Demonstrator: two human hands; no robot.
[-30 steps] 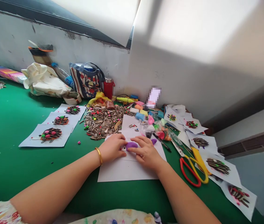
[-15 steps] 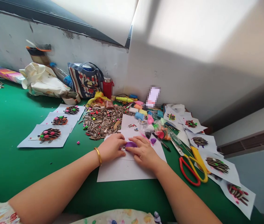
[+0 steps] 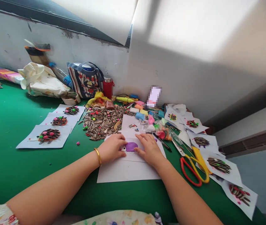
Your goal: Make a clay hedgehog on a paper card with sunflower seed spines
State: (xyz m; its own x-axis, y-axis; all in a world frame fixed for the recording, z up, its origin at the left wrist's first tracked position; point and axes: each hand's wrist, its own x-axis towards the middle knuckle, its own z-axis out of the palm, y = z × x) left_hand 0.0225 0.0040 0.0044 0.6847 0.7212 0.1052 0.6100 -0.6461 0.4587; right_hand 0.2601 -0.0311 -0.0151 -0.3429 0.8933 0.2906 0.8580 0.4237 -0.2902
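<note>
A flattened oval of purple clay [image 3: 131,147] lies on a small white paper in front of me. At its left end sits a small white clay piece [image 3: 124,149] with a dark dot. My left hand [image 3: 112,147] rests on the paper, its bent fingers and thumb parted on either side of the white piece. On the other side, my right hand [image 3: 149,150] lies with fingers stretched out and thumb beside the purple clay's right edge. A larger white sheet [image 3: 125,172] is under the small paper.
Sunflower seeds [image 3: 104,122] are heaped behind my hands. Scissors [image 3: 191,165] lie to the right, beside finished seed pictures [image 3: 218,165]. More seed pictures [image 3: 49,136] are at the left. Clay packets [image 3: 140,116], a red bottle [image 3: 107,88] and bags [image 3: 84,79] stand along the wall.
My right hand has drawn back to the right and its fingers have lifted off the purple clay, which now shows in full. My left hand has stayed almost still.
</note>
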